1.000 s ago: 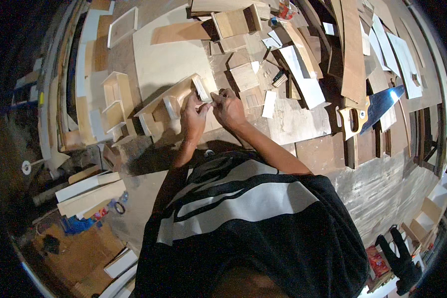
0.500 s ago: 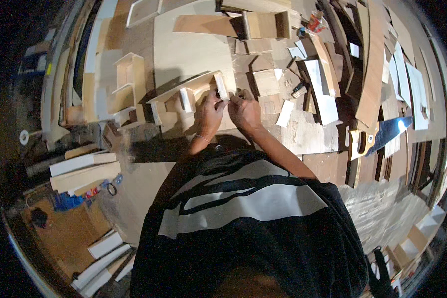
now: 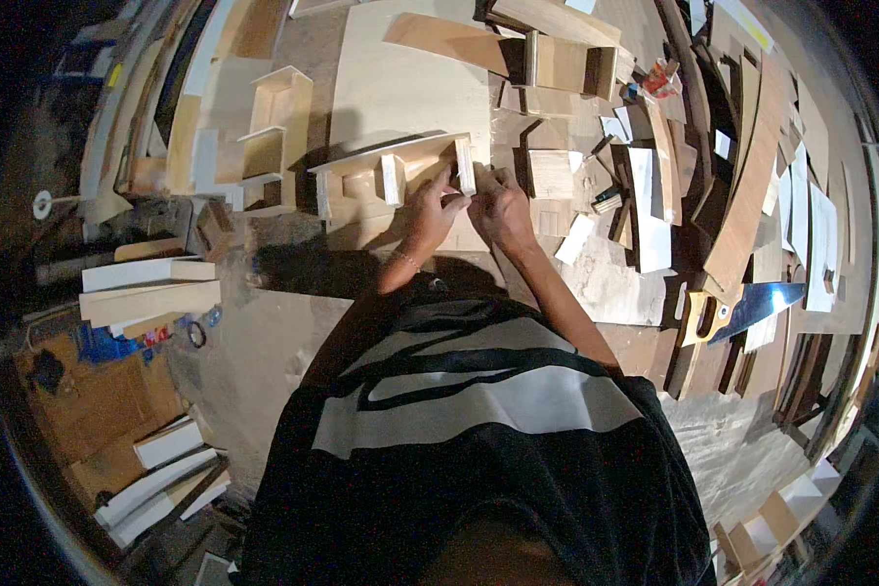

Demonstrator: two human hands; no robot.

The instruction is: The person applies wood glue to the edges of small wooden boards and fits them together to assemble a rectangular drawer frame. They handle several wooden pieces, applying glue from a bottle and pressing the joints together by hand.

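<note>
A small wooden shelf unit [image 3: 418,162] lies on the bench in front of me, with a long back board and short upright pieces. Its middle divider [image 3: 393,180] and right end panel [image 3: 465,166] show pale cut edges. My left hand [image 3: 430,217] is closed at the right end panel, its fingers reaching inside the unit and its thumb near the panel's front edge. Just outside that panel, my right hand [image 3: 504,213] has its fingers pinched together. Whatever they hold, if anything, is hidden.
A handsaw [image 3: 757,308] with a yellowish handle lies at the right, among wood strips and offcuts. Similar wooden units stand at the left [image 3: 285,132] and far side [image 3: 559,64]. A pale sheet [image 3: 400,83] lies beyond my hands. Stacked white-faced boards [image 3: 151,298] sit at lower left.
The whole view has shifted a little. The shelf unit now lies more level across the view. Both hands stay at its right end, with the right hand's fingers slightly repositioned.
</note>
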